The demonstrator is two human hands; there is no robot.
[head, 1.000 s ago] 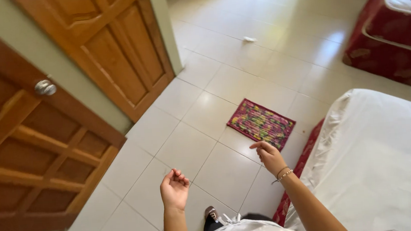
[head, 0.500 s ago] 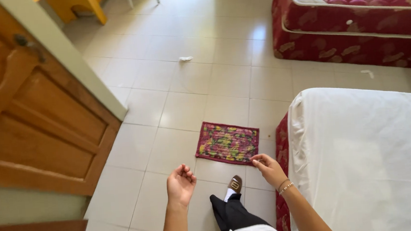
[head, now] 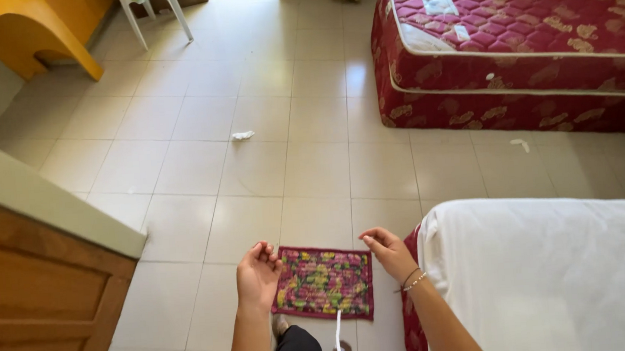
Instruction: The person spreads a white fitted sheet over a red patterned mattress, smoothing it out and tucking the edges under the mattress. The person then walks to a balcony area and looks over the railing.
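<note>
Red quilted mattress (head: 525, 40): right side and far corner cut off by the frame. White-sheeted bed (head: 558, 275): runs off the right and bottom edges; its red base shows only as a strip at the left. Orange desk (head: 26, 34): only one arched end in frame. White chair (head: 154, 9): legs only. Wooden door (head: 33, 309): cut by the left and bottom edges. Small floor mat (head: 325, 282): left edge hidden behind the left hand (head: 257, 276). White scrap on the floor (head: 242, 136): too small to identify. Both forearms leave the bottom edge.
</note>
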